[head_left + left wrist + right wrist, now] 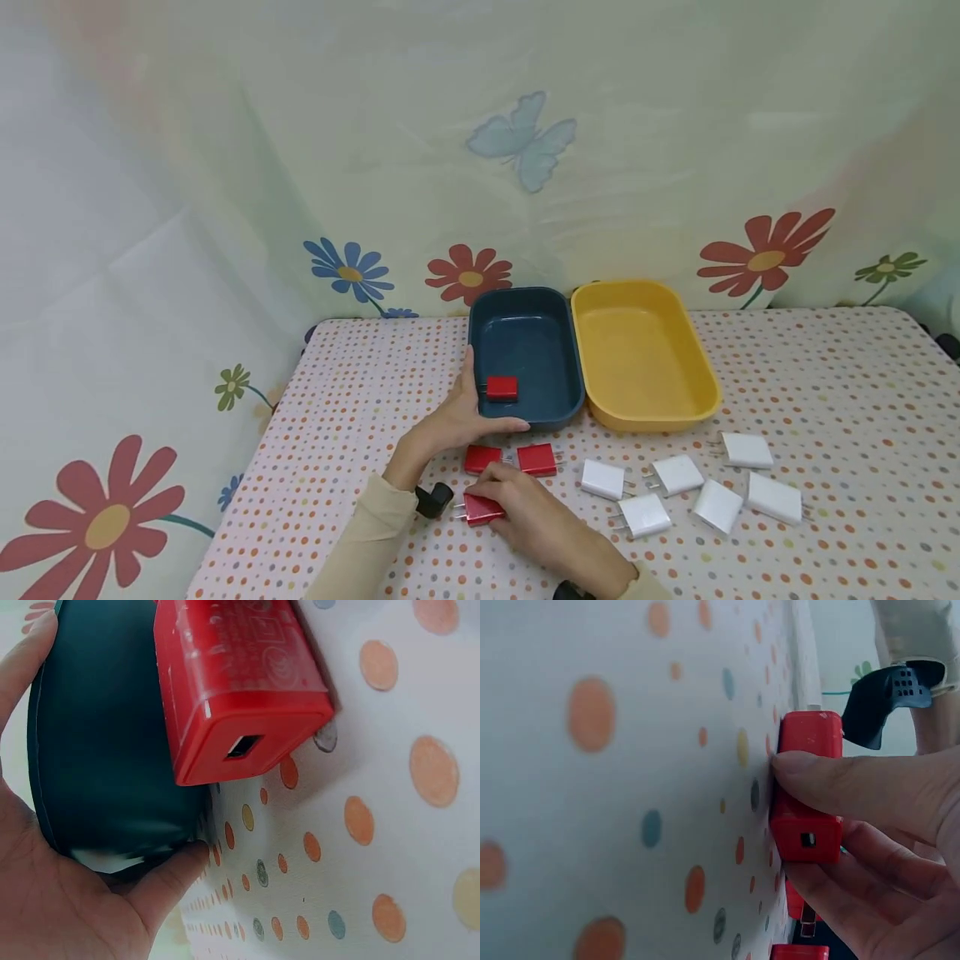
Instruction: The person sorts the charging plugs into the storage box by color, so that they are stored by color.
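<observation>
My left hand [453, 419] spreads around the near left corner of a dark blue tray [527, 342]; the thumb lies along its near rim and the fingers along its left side. One red charger plug [502, 388] lies inside the tray. My right hand [536, 515] pinches another red charger plug [480, 509] at the cloth; its USB port faces the right wrist camera. Two more red plugs, one on the left [482, 459] and one on the right [537, 459], lie between the hands and the tray. In the left wrist view a red plug [244, 690] looms close.
A yellow tray [645, 358] adjoins the blue one on its right. Several white charger plugs [647, 515] are scattered on the dotted tablecloth [847, 417] to the right of my right hand. A flowered curtain [637, 192] hangs behind the table.
</observation>
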Tool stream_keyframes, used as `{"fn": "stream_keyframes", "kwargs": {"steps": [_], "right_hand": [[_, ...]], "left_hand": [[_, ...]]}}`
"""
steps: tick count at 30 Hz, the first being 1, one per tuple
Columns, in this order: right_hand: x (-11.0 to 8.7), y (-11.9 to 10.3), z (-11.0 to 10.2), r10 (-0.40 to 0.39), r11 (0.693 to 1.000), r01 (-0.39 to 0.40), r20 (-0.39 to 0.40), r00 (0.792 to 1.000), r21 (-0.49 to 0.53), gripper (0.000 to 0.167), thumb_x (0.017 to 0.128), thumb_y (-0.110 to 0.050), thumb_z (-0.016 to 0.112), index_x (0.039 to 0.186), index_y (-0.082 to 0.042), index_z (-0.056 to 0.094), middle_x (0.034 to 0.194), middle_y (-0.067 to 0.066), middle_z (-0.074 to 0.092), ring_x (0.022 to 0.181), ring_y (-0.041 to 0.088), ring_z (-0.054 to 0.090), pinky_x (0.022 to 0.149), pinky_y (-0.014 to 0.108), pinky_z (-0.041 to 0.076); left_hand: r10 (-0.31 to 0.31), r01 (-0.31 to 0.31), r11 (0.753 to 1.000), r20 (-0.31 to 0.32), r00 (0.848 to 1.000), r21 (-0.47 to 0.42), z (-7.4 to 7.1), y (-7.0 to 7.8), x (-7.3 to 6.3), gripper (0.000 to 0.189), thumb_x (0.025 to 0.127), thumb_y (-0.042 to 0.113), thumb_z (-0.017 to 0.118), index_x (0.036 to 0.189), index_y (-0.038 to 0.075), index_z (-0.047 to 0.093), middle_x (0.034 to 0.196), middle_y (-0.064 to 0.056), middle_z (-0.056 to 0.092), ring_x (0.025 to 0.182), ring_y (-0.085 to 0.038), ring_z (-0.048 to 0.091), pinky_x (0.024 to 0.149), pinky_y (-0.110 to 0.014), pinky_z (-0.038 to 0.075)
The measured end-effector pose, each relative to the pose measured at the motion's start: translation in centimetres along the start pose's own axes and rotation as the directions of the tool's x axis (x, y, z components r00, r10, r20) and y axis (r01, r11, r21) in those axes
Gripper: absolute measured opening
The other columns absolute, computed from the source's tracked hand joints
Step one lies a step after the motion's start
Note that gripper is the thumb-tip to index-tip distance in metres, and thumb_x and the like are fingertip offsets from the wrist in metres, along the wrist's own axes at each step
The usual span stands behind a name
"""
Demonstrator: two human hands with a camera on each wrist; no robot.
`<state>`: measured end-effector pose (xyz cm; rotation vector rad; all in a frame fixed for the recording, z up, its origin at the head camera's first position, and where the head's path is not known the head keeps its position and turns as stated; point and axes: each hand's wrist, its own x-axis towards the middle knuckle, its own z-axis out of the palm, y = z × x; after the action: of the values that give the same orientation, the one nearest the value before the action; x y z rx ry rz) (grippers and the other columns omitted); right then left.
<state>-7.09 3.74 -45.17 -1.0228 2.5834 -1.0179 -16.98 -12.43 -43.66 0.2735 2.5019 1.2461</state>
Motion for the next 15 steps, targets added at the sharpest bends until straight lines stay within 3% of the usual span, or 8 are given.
{"fn": "stream_keyframes", "kwargs": {"steps": [8, 15], "right_hand": [[-0.3, 0.2, -0.2, 0.026, 0.999, -0.026, 0.023, 0.999, 0.027, 0.037, 0.083, -0.002, 0.088, 0.118, -0.004, 0.077, 0.112, -0.002, 0.065, 0.102, 0.01, 0.06, 0.091, 0.033, 0.059], [-1.9, 0.7, -0.7, 0.018, 0.989, -0.021, 0.019, 1.0, 0.149, 0.038, 0.084, -0.005, 0.088, 0.12, -0.005, 0.076, 0.108, -0.011, 0.063, 0.101, 0.003, 0.058, 0.089, 0.028, 0.056]], "left_hand": [[-0.004, 0.004, 1.0, 0.005, 1.0, 0.013, 0.0, 0.1, 0.3, 0.139, 0.081, 0.05, 0.089, 0.167, 0.021, -0.017, 0.175, -0.009, 0.004, 0.159, -0.034, 0.01, 0.122, -0.06, 0.029], [-0.001, 0.001, 1.0, -0.001, 1.0, 0.01, 0.0, 0.0, 0.3, 0.138, 0.081, 0.05, 0.088, 0.167, 0.02, -0.016, 0.175, -0.009, 0.004, 0.159, -0.034, 0.01, 0.122, -0.06, 0.028]]}}
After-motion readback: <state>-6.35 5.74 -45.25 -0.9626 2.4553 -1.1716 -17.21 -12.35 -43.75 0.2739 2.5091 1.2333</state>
